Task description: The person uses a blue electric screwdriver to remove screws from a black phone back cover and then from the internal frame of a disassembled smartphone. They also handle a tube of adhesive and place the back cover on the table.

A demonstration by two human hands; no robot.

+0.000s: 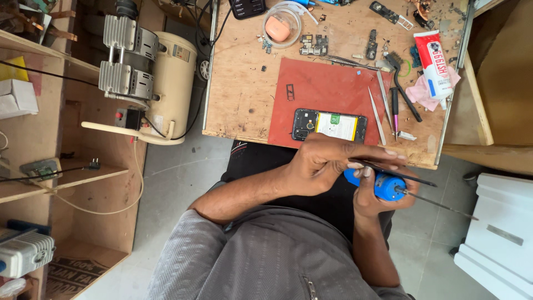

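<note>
My left hand reaches across my lap and pinches a thin black rod-like tool that points to the right. Just below it, my right hand is wrapped around a blue-handled screwdriver, whose thin metal shaft sticks out to the lower right. Both hands are below the near edge of the wooden workbench. An opened phone, back cover off and battery showing, lies on a red mat just above my left hand.
Tweezers, more hand tools, a red-and-white tube, small circuit boards and a round clear dish lie on the bench. A cream air compressor stands left, wooden shelves further left, a white cabinet right.
</note>
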